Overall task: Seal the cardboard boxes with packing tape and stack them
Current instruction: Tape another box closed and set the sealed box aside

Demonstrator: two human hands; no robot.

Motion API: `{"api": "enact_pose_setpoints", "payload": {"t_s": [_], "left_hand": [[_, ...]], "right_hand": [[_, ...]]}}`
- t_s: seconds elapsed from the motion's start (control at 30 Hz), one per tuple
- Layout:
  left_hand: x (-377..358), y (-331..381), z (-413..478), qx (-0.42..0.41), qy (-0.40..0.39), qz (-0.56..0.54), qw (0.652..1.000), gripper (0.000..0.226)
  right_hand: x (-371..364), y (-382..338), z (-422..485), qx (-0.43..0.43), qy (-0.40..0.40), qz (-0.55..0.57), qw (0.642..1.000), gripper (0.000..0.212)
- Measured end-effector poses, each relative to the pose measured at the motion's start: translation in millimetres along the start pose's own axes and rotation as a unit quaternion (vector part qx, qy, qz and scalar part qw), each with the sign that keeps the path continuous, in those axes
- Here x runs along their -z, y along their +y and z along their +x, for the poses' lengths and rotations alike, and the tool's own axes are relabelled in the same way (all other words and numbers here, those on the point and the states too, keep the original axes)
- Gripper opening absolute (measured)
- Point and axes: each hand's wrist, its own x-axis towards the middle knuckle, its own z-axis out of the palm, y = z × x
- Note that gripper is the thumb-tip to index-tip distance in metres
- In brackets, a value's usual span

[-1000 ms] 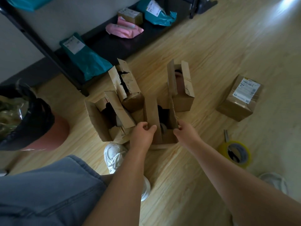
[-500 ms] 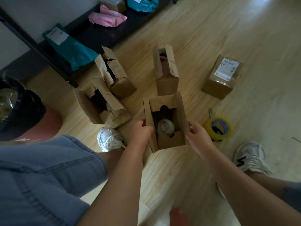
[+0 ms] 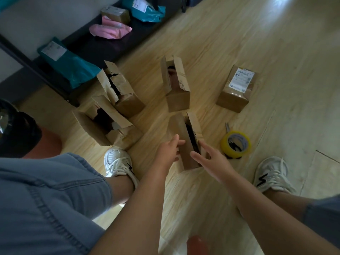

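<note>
- Head view looks down at a pale wood-plank floor (image 3: 266, 43), where both bare arms reach toward a small brown cardboard box (image 3: 185, 142) standing between the person's white sneakers.
- Left hand (image 3: 168, 150) lies flat against that box's left flap, and right hand (image 3: 207, 157) presses its right flap with fingers spread; neither is curled into a grip, and a dark slit shows between the flaps.
- Yellow-cored roll of clear packing tape (image 3: 236, 144) sits untouched just right of the box.
- Three more open brown boxes remain: a torn one (image 3: 121, 92), a wide one (image 3: 108, 124) and a tall narrow one (image 3: 176, 85).
- One labelled brown box (image 3: 237, 89) appears already closed, though its seam is too dim to confirm.
- Judging by this, nothing is stacked; most sealing lies ahead.
</note>
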Motion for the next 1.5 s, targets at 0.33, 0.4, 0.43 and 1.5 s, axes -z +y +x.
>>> {"api": "enact_pose_setpoints", "payload": {"t_s": [0.33,0.4,0.43,1.5], "left_hand": [[-6,-2,13,-0.009,-0.010,0.005,1.000,0.043],[-8,2,14,0.003,-0.015,-0.024,1.000,0.042],[-9,3,15,0.008,-0.012,-0.044,0.999,0.041],[19,19,9,-0.048,-0.081,-0.167,0.981,0.070]], "right_hand": [[-24,10,11,-0.026,0.045,-0.155,0.987,0.107],[-24,10,15,-0.037,0.066,-0.145,0.987,0.102],[-23,9,17,-0.044,0.074,-0.125,0.988,0.098],[67,41,11,-0.041,-0.124,0.441,0.888,0.094]]}}
